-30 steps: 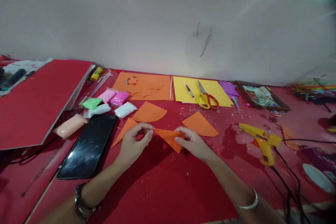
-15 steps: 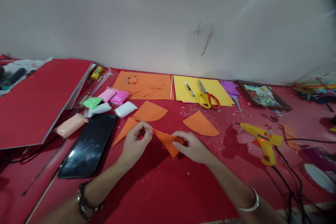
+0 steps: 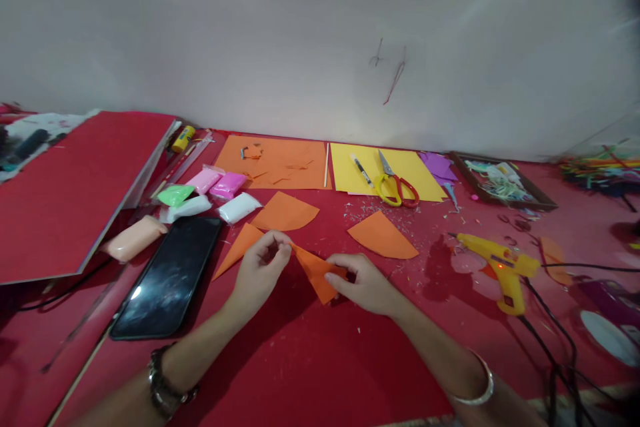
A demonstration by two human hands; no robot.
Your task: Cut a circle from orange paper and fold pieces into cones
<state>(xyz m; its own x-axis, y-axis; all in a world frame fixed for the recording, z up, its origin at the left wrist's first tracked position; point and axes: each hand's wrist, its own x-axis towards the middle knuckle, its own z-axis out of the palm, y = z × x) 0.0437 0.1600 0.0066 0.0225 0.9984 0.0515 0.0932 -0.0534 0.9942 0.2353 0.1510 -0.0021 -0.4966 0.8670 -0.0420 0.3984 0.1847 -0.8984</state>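
An orange paper piece (image 3: pixel 317 272), bent toward a cone shape, is held above the red table between both hands. My left hand (image 3: pixel 263 267) pinches its narrow tip. At the wide end, my right hand (image 3: pixel 361 281) grips the paper between thumb and fingers. Beyond the hands lie a rounded orange wedge (image 3: pixel 285 212) and, to the right, another orange wedge (image 3: pixel 383 236). A third orange piece (image 3: pixel 239 250) is partly hidden behind my left hand.
A black phone (image 3: pixel 167 280) and wrapped clay packs (image 3: pixel 240 207) lie left. Scissors (image 3: pixel 395 188) and a marker (image 3: pixel 362 171) rest on yellow paper (image 3: pixel 425 180). A yellow glue gun (image 3: pixel 500 267) with cables is right, below a brown tray (image 3: pixel 543 203).
The wide end of the held paper has swung slightly down and left, and my right thumb has shifted left with it. My left hand keeps its pinch.
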